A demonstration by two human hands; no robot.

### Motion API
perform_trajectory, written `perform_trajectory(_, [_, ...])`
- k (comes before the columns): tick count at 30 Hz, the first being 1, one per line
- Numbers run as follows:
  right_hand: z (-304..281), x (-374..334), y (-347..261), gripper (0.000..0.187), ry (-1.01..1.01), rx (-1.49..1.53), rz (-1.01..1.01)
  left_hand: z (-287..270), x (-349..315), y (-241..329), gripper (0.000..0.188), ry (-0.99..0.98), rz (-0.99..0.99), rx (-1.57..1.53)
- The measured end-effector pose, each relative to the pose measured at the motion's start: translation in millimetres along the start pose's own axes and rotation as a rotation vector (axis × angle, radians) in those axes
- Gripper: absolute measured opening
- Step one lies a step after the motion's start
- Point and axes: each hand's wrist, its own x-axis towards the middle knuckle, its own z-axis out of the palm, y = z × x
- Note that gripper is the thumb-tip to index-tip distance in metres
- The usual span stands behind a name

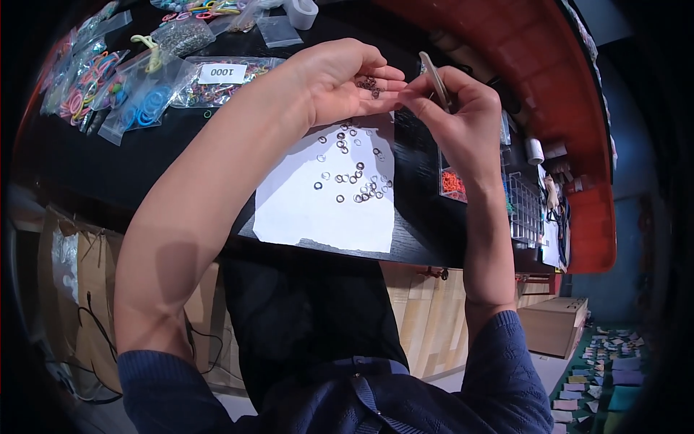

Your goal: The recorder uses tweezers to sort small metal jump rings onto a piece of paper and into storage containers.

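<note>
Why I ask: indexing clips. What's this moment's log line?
left hand: cradles small dark rings; right hand: holds slim object; white paper: dark and clear rings scattered

The black bench [426, 224] shows wood grain under a low sheen. The white paper [303, 220] is matt, its lower edge rough. Small rings [365, 196] look glossy dark or glassy clear. Zip bags [148, 90] are shiny, crinkled plastic; the sleeves [499, 362], textured knit cloth.

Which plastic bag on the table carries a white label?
The clear bag of small multicoloured pieces, between the bag of blue rings and the left forearm. It's the only bag showing a white rectangular label.
</note>
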Motion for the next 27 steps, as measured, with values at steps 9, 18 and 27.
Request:
perform_trajectory(9, [3,-12,-22,0.017,-0.513,-0.155,0.222,-7,1,2,0.044,0.029,0.083,0.023])
perform_trajectory(18, [7,-15,-13,0.015,-0.474,-0.121,0.111,-6,0,4,0.043,0.015,0.074,0.042])
perform_trajectory(27, [3,-7,0,0.014,-0.339,0.286,0.310,2,-3,0,0.036,0.070,0.103,0.066])
